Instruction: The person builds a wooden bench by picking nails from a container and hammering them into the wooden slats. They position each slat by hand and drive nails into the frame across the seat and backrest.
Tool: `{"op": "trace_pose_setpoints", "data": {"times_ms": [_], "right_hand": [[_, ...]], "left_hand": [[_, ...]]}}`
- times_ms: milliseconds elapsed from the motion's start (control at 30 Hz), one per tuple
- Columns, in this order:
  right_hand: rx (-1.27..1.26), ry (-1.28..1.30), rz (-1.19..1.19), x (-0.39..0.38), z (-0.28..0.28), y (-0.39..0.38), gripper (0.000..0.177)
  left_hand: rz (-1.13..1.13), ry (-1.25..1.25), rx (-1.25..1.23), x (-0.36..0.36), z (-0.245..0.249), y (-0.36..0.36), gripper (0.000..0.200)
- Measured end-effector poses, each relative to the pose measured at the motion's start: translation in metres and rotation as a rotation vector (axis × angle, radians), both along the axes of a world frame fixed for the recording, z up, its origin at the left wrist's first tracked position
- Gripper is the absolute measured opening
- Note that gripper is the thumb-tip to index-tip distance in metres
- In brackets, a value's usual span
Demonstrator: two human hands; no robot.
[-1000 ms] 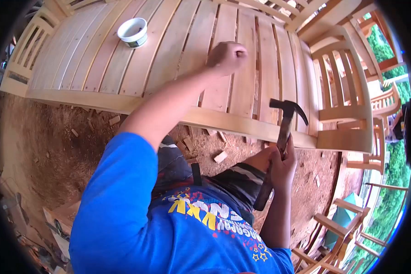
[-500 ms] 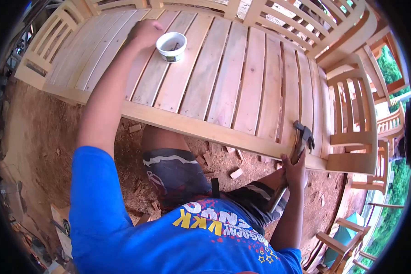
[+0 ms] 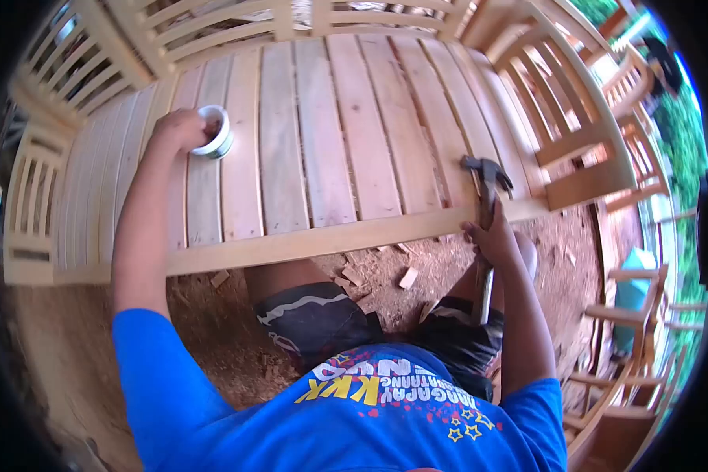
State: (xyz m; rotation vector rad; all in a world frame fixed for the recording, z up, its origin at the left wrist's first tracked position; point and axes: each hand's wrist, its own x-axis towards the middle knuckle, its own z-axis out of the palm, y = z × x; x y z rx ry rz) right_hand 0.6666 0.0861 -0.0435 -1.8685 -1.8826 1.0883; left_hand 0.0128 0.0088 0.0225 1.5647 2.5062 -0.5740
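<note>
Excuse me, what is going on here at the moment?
A person in a blue shirt works at a slatted wooden table. Their left hand is at a small white cup on the slats, fingers at its rim. Their right hand grips a hammer by the handle, its head up at the table's front edge.

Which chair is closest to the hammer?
The chair at the right end of the table, just beyond the hammer held in the right hand; the others stand along the far side and at the left end.
</note>
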Motion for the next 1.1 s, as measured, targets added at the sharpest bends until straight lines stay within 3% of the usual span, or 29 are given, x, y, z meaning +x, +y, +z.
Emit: {"op": "trace_pose_setpoints", "data": {"times_ms": [67, 167, 267, 367, 533, 733, 833, 867, 1000, 1100], "right_hand": [[0.009, -0.003, -0.004, -0.005, 0.007, -0.005, 0.108], [0.002, 0.025, -0.016, -0.001, 0.002, -0.005, 0.110], [0.000, 0.001, -0.013, -0.001, 0.003, -0.004, 0.112], [-0.104, -0.026, -0.079, -0.017, 0.032, -0.012, 0.112], [-0.069, 0.020, -0.070, -0.014, 0.024, -0.011, 0.110], [-0.031, 0.059, -0.063, -0.016, 0.020, -0.012, 0.108], [-0.045, 0.031, -0.070, -0.013, 0.019, -0.011, 0.109], [-0.045, 0.021, -0.074, -0.014, 0.020, -0.011, 0.110], [-0.018, 0.046, -0.068, -0.015, 0.018, -0.011, 0.111], [-0.051, 0.051, -0.073, -0.019, 0.024, -0.012, 0.110]], "left_hand": [[-0.093, -0.102, -0.075, -0.014, -0.006, 0.006, 0.030], [-0.049, -0.176, -0.065, 0.005, -0.001, 0.012, 0.027], [-0.040, 0.033, -0.047, 0.075, 0.032, 0.012, 0.026], [-0.054, 0.119, 0.036, 0.077, 0.013, 0.017, 0.029], [-0.055, 0.045, 0.033, 0.075, 0.017, 0.014, 0.026], [-0.047, -0.095, 0.001, 0.066, 0.017, 0.015, 0.025], [0.057, -0.287, 0.037, 0.072, 0.016, 0.016, 0.024], [0.034, -0.319, 0.139, 0.061, -0.004, 0.016, 0.025], [-0.087, -0.490, 0.186, 0.100, 0.016, 0.024, 0.024], [-0.171, -0.552, 0.359, 0.114, 0.013, 0.032, 0.025]]}}
